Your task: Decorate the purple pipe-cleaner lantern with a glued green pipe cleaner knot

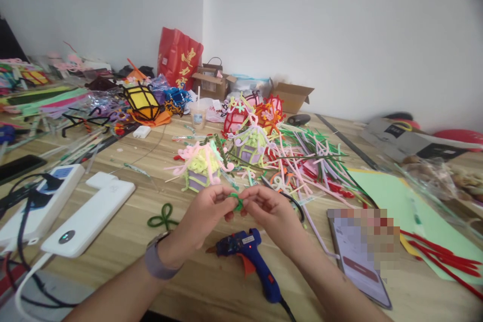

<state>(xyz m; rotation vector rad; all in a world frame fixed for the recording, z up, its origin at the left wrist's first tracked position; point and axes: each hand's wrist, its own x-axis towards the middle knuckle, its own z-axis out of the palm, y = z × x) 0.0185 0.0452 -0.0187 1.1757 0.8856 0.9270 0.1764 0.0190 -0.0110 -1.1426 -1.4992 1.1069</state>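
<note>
Between the fingertips of both hands is a small piece of bright green pipe cleaner, mostly covered by the fingers. My left hand, with a watch on its wrist, pinches it from the left, and my right hand pinches it from the right. A dark green looped pipe cleaner lies on the table left of my left wrist. Below the hands lies a blue glue gun, its nozzle pointing left. Just beyond the hands stand two small pipe-cleaner lanterns, a pink and yellow one and a green and purple one.
Loose pipe cleaners spread across the right middle of the wooden table. A phone lies at right beside green paper. A white power bank and power strip with cables occupy the left. A cup stands farther back.
</note>
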